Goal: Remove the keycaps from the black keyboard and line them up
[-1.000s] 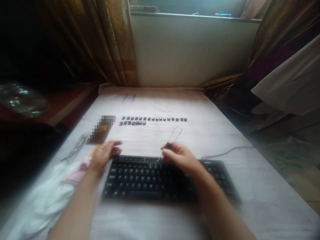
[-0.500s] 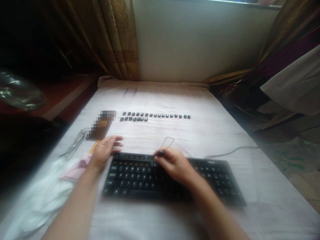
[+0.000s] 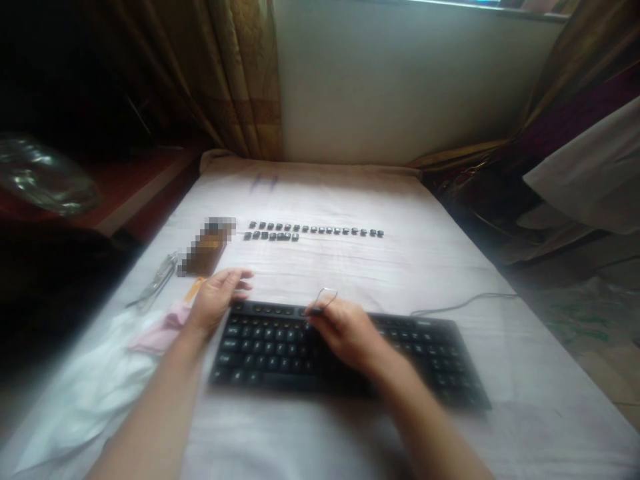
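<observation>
A black keyboard (image 3: 280,380) lies across the bed, its upper rows partly without caps. Over its top middle part, my right hand (image 3: 345,330) is closed on a wire keycap puller (image 3: 327,291), whose thin metal loop points up and away from me. Something small and black shows at the fingertips; I cannot make out whether it is the handle or a keycap. My left hand (image 3: 217,300) rests at the keyboard's upper left corner, fingers apart, holding nothing. Beyond the keyboard, several loose black keycaps (image 3: 305,229) sit in two rows on the sheet, the nearer row shorter.
Left of the keyboard are a pixelated brown item (image 3: 207,250), spectacles (image 3: 157,277), a pink cloth (image 3: 165,327) and a whitish cloth (image 3: 95,387). The keyboard's cable (image 3: 465,300) runs off rightward. A curtain (image 3: 240,73) hangs beyond the bed's far left corner.
The wire loop has tipped lower and swung slightly left as my right hand turned. My left hand stays by the keyboard's corner. The whole view has shifted slightly.
</observation>
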`<state>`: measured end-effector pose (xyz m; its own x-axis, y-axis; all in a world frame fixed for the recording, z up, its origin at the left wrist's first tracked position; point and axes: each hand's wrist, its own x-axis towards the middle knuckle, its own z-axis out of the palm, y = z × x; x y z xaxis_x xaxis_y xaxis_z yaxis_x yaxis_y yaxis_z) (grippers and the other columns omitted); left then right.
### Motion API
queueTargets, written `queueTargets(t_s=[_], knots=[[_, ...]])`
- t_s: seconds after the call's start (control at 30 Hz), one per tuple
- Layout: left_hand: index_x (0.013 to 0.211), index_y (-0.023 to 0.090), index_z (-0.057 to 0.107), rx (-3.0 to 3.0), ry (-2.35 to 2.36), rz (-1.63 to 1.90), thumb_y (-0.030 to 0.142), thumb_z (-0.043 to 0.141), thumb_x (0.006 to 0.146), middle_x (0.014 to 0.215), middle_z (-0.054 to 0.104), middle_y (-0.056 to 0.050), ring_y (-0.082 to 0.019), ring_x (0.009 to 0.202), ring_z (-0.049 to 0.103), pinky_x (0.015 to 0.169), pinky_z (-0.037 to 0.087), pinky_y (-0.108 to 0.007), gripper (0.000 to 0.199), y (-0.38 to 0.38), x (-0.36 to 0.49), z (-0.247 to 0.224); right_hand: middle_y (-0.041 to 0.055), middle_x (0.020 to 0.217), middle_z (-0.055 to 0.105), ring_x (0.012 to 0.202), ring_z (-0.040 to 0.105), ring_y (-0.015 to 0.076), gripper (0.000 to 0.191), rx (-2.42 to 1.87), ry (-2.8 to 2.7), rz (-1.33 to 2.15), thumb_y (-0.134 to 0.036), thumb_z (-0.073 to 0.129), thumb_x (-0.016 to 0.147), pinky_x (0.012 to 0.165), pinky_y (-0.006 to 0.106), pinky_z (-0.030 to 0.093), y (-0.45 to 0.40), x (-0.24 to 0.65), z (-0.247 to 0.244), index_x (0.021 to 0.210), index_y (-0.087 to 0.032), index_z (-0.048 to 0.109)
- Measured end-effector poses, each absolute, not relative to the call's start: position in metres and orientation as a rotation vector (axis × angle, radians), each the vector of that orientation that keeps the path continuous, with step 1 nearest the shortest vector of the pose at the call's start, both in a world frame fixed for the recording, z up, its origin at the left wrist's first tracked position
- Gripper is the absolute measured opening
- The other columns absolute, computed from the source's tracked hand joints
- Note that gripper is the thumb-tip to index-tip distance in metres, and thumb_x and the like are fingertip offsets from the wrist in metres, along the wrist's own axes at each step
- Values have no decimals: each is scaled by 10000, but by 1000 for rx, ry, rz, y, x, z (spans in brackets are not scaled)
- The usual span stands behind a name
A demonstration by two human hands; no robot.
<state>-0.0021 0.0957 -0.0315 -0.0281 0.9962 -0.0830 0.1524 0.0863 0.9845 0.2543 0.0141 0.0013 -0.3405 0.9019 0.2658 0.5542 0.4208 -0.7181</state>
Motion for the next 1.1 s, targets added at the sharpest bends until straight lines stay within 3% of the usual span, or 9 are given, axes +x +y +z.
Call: queueTargets(t_s=[0.13, 0.3, 0.5, 0.63, 0.77, 0.9, 1.1], knots=[[921, 171, 729, 1407, 1446, 1000, 645, 647, 726, 1022, 732, -111, -253, 899, 687, 761, 586, -391, 520, 94, -1, -19, 43, 844, 722, 774, 691, 195, 127, -1266, -2001, 738, -176, 522, 925, 715, 300, 546, 14, 257, 0, 922, -220, 641], [1202, 275, 668, 2139, 1276, 562, 543, 674, 763, 1272, 653, -72, -312, 1218, 550, 1072, 393, -513, 514, 67, 16, 15, 59, 842, 744, 756, 708, 209, 140, -1235, -2003, 714, -209, 502, 940, 701, 310, 549, 14, 257, -2, 933, -211, 642], [1421, 294, 455, 2339, 997, 264, 439, 791, 651, 1474, 476, -116, -362, 1379, 391, 1131, 302, -553, 853, 35, 43, 7, 77, 881, 762, 778, 724, 212, 134, -1212, -1885, 673, -227, 518, 929, 732, 311, 559, 10, 255, -9, 954, -202, 647], [1458, 254, 393, 2337, 995, 222, 413, 779, 668, 1499, 437, -148, -368, 1402, 353, 1150, 235, -588, 894, 35, 46, -2, 79, 876, 764, 780, 725, 212, 108, -1220, -1771, 739, -237, 559, 902, 743, 321, 563, 9, 255, -13, 925, -199, 657], [1450, 262, 393, 2311, 986, 144, 386, 784, 677, 1509, 422, -124, -353, 1409, 333, 1166, 212, -570, 875, 37, 46, 3, 48, 771, 746, 660, 709, 186, 145, -1198, -1420, 962, -338, 575, 899, 650, 314, 582, 12, 258, -12, 893, -207, 635], [1361, 279, 490, 2270, 1026, 217, 378, 758, 724, 1437, 505, -85, -330, 1335, 424, 1122, 320, -516, 697, 38, 49, 11, 27, 755, 743, 628, 702, 158, 228, -1116, -1158, 1101, -431, 657, 850, 629, 293, 599, 13, 261, -4, 883, -209, 617], [1100, 273, 652, 2147, 1071, 489, 360, 654, 848, 1136, 695, -25, -235, 1077, 619, 969, 463, -377, 267, 37, 63, 22, 25, 760, 736, 664, 707, 154, 152, -1077, -1268, 1060, -355, 626, 888, 649, 284, 597, 7, 258, 2, 879, -204, 638]])
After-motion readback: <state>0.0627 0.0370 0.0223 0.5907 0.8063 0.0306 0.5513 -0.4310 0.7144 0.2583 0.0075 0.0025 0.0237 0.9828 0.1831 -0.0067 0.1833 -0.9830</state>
